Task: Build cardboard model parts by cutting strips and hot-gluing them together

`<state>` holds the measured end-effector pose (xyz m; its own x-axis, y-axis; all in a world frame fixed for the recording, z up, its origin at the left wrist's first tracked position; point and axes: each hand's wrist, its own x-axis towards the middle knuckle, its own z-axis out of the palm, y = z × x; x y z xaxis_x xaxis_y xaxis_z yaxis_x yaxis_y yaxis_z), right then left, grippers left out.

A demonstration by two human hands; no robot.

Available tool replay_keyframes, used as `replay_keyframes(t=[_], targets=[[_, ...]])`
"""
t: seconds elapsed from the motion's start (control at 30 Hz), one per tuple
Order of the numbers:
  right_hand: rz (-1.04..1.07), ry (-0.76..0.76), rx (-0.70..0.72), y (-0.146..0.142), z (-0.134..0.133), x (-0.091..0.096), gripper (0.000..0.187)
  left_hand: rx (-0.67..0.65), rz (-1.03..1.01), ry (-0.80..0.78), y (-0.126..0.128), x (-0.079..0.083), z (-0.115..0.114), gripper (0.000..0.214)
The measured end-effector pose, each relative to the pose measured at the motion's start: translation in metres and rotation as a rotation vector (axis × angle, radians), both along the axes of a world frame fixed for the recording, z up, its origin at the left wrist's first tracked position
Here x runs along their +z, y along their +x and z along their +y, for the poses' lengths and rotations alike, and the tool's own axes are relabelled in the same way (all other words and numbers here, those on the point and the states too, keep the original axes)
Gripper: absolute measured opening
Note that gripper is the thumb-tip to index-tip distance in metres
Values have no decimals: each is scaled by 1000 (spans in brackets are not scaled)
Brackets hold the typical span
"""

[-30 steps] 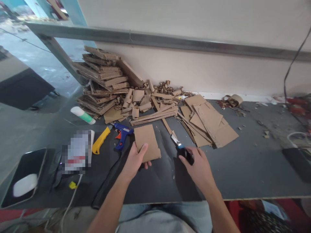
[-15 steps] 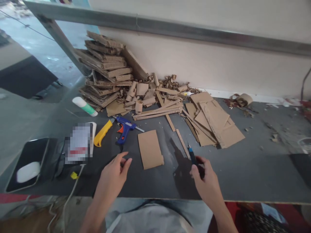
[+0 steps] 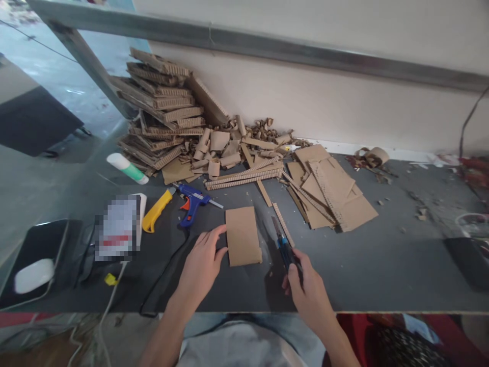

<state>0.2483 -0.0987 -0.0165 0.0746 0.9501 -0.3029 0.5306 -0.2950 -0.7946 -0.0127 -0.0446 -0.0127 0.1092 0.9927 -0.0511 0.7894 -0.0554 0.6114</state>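
As R hand (image 3: 304, 283) grips cutter (image 3: 283, 247), nearer L hand (image 3: 201, 262), spread, has cardbd (image 3: 243, 237) just R, long axis twd desk's (image 3: 374, 275) far edge.

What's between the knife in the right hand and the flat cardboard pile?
In the head view, a narrow corrugated strip lies between the knife and the pile, on the dark tabletop.

Soft light, glare on floor (image 3: 74, 92), blurry edges

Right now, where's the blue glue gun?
In the head view, the blue glue gun lies left of centre on the table, between the yellow-handled cutter and the small cardboard piece beside the left hand.
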Motion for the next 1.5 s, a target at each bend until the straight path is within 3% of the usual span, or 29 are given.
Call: replay_keyframes(t=[0.13, 0.27, 0.37, 0.47, 0.53, 0.63, 0.73, 0.83, 0.97, 1.03, 1.13, 1.27, 1.4, 1.5], targets=[[21, -19, -4, -5, -1, 0, 50, 131, -23, -3, 21, 1, 3, 44], [46, -4, 25, -10, 3, 1, 47, 145, 139, 61, 55, 0, 5, 98], [39, 20, 22, -7, 5, 3, 45, -19, 156, 44, 58, -1, 13, 99], [13, 38, -24, 4, 6, 4, 46, -332, 73, -24, 31, 5, 25, 90], [4, 55, -54, 12, 6, 4, 45, -414, 47, -8, 7, 13, 30, 76], [-15, 68, -63, 24, 4, 3, 43, -384, 68, 64, -20, 20, 29, 51], [-59, 70, -50, 29, 3, 1, 44, -112, 133, 143, -24, 16, 18, 30], [-138, 115, 2, 25, 5, -1, 42, 52, 220, 153, -12, 4, 8, 48], [-245, 232, 66, 13, 10, -2, 38, -87, 258, 149, -3, -4, 10, 42], [-261, 242, 68, 9, 12, -2, 38, -127, 258, 175, -5, -3, 16, 51], [-277, 231, 60, 8, 16, -2, 39, -92, 218, 254, -7, 0, 23, 54], [-310, 240, 51, 3, 25, -2, 38, -69, 160, 238, -4, -3, 24, 33], [-313, 176, 71, -21, 33, 0, 42, -110, 158, 67, -4, -9, 21, 67], [-396, 122, 89, -35, 43, 0, 47, -128, 122, -13, -7, -9, 21, 69]])
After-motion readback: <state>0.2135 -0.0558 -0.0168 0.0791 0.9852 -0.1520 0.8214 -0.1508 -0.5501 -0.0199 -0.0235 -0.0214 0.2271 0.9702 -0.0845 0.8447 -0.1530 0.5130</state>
